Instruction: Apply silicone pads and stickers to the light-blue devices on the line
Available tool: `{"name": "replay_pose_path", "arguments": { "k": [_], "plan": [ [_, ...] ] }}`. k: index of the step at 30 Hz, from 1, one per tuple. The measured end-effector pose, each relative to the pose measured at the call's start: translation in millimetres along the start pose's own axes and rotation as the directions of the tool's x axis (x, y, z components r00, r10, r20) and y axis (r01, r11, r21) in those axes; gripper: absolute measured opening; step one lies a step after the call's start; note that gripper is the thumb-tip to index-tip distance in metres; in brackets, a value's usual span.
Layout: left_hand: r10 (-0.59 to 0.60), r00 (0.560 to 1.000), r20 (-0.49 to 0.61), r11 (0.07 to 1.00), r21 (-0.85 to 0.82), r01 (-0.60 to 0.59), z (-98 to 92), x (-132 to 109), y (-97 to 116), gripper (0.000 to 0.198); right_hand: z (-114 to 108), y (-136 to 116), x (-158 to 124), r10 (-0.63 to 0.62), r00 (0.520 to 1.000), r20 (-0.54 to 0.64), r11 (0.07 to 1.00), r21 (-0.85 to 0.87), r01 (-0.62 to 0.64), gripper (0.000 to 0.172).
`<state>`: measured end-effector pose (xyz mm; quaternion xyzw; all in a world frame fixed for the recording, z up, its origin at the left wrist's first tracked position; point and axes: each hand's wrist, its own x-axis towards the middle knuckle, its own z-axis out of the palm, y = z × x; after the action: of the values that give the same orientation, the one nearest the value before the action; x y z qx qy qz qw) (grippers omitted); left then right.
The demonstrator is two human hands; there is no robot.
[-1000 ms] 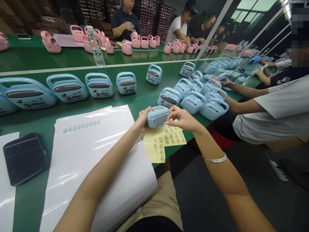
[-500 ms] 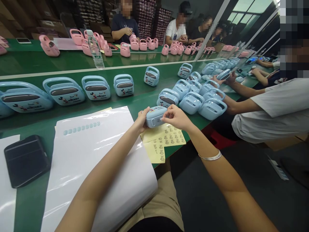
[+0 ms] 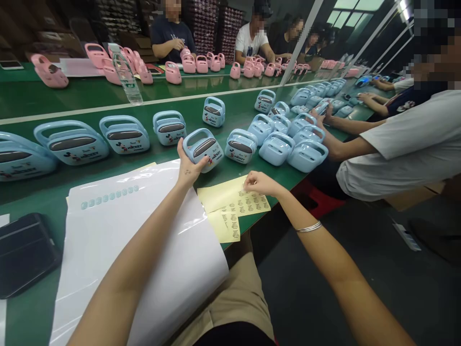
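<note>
My left hand (image 3: 188, 166) grips a light blue handled speaker (image 3: 203, 148) with a cartoon print, holding it upright just above the green table (image 3: 65, 96), beside another blue speaker (image 3: 240, 145). My right hand (image 3: 260, 183) rests on a yellow sheet of small printed labels (image 3: 234, 200), fingertips pinched at a label. The sheet lies at the table's near edge, partly under a large white glossy sheet (image 3: 144, 240).
A row of blue speakers (image 3: 124, 134) stands along the belt to the left, and a cluster (image 3: 288, 144) sits to the right by a neighbour's arms (image 3: 345, 127). Pink speakers (image 3: 194, 62) and a water bottle (image 3: 126, 77) stand farther back. A black case (image 3: 25, 252) lies at left.
My left hand turned the blue speaker upright and carried it forward toward the belt. My right hand left the speaker and dropped onto the yellow label sheet.
</note>
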<state>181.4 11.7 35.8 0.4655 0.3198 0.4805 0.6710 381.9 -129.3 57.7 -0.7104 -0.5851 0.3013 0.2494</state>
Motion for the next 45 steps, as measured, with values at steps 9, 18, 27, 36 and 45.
{"name": "replay_pose_path", "arguments": {
  "k": [9,18,27,36,45],
  "plan": [
    [0.305,0.908,0.287,0.757,0.505,-0.414,-22.7,4.5,-6.6,0.086,20.0,11.5,9.5,0.049,0.998,-0.037,0.997,-0.053,-0.051,0.009],
    [0.325,0.693,0.643,0.090,0.709,-0.700,57.0,32.1,45.9,0.054,5.8,22.1,6.1,-0.031,0.982,0.186,0.982,0.190,-0.005,0.009],
    [-0.298,0.697,0.652,-0.283,0.637,-0.717,141.1,87.8,42.0,0.038,-0.6,31.0,7.5,-0.211,0.933,0.293,0.872,0.488,0.044,0.033],
    [-0.244,0.759,0.604,-0.106,0.761,-0.640,131.5,89.8,91.8,0.044,-39.7,3.5,-26.0,-0.376,0.920,-0.106,0.765,0.525,0.373,0.039],
    [-0.320,0.698,0.641,0.498,0.740,-0.452,100.8,69.0,127.8,0.034,-70.0,-61.2,-43.5,-0.526,0.643,-0.557,0.787,-0.032,0.616,0.011]
  ]
}}
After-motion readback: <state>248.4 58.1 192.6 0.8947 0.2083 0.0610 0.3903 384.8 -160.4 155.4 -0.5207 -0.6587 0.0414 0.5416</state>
